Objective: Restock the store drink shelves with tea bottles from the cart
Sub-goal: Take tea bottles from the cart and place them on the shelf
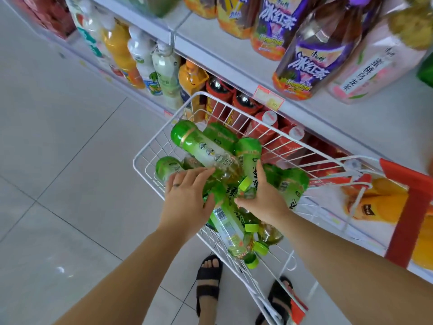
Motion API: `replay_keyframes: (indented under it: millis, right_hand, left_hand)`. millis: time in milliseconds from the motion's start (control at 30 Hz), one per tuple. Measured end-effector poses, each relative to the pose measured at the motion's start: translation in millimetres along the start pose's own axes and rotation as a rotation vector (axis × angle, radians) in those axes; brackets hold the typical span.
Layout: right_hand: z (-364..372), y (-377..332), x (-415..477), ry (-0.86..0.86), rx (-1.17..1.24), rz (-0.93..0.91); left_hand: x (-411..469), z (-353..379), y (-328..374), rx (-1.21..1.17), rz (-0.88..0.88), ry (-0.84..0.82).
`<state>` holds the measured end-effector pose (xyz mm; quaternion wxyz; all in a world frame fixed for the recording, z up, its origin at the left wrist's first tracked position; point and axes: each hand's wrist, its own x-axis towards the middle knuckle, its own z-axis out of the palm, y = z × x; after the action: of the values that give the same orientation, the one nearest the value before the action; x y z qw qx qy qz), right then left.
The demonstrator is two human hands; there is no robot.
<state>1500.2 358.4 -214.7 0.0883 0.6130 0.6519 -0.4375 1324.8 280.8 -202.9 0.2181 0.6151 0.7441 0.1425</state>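
Facing the drink shelves (234,55) along the right side, crowded with tall bottles up top and red-labelled ones lower down. Looking down into the white wire cart (150,146) sitting just beside them, holding a heap of green tea bottles (288,184) lying crisscross on their sides. Reaching in with both arms: spreading the left hand (185,198) wide across the heap, fingers stretching onto the top bottle (203,146), no firm grip showing; curling the right hand (264,200) around a bottle neck by its green cap (244,184), thumb sticking up. Judging the pick as only beginning, nothing lifted clear. Best to be taking each bottle around the body rather than the cap, lifting the uppermost first to avoid setting the rest rolling, then standing it upright on the shelf, label facing out.
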Motion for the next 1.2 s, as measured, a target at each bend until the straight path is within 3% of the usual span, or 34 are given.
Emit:
replay_keyframes:
  millis: [300, 433, 600, 800, 1000, 1100, 1200]
  right_hand:
    - [-45.5, 6.2, -28.8, -0.187, 0.380, 0.162]
    - [-66.6, 12.3, -61.5, -0.283, 0.813, 0.317]
    - [-106.3, 3.8, -90.2, -0.511, 0.904, 0.165]
    - [-135.7, -25.2, -106.5, -0.687, 0.892, 0.099]
    - [-143.0, -44.6, -94.8, -0.612, 0.814, 0.027]
    - [-130.2, -52.2, -74.7, -0.465, 0.769, 0.031]
    - [-98.8, -54.5, -47.6, -0.263, 0.505, 0.015]
  left_hand:
    - [3.0, -10.3, 7.6, 0.028, -0.053, -0.117]
    - [-3.4, -20.0, 24.3, 0.015, 0.062, -0.138]
    - [-9.8, -24.9, 68.3, 0.015, 0.397, -0.116]
    - [-1.6, -41.9, 87.8, -0.287, 0.421, -0.050]
    - [-7.0, -77.0, 75.4, -0.477, 0.068, 0.097]
    - [-0.9, -92.3, 53.4, -0.603, -0.141, 0.227]
    - [6.6, -104.3, 25.3, -0.683, -0.228, 0.317]
